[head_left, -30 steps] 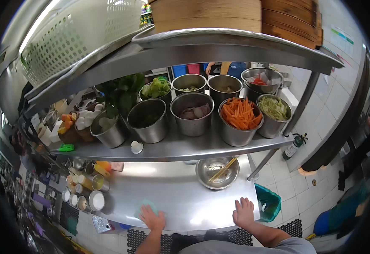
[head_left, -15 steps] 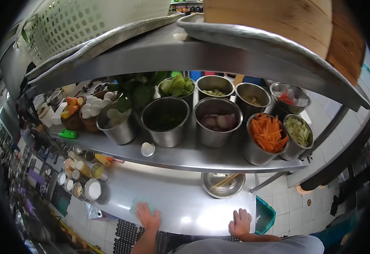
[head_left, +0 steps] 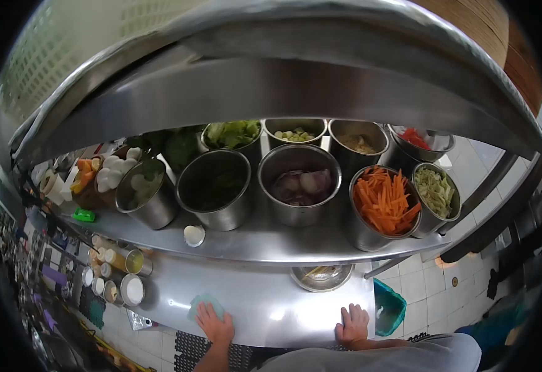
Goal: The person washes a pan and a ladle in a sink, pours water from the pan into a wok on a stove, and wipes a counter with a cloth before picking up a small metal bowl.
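Observation:
My left hand [head_left: 214,322] lies with its fingers spread, pressed down on a pale green cloth [head_left: 201,302] on the steel counter [head_left: 221,279]. Toward the counter's right end, my right hand [head_left: 353,323] rests palm down at the front edge, fingers out and nothing in them. Behind that hand sits a metal bowl [head_left: 322,280] with chopsticks [head_left: 318,271] in it, partly hidden by the shelf above.
On the steel shelf [head_left: 258,245] stand metal pots of carrot strips [head_left: 384,201], onion [head_left: 302,186] and greens, beside eggs [head_left: 117,168] and a half eggshell [head_left: 193,235]. Sauce bottles [head_left: 114,257] and white-filled tubs [head_left: 133,291] crowd the left. A green-lined bin [head_left: 390,308] stands right.
The view has shifted forward and closer to the shelves, so the upper shelf fills more of it and covers more behind. My left hand is flatter on the cloth; the right stays put.

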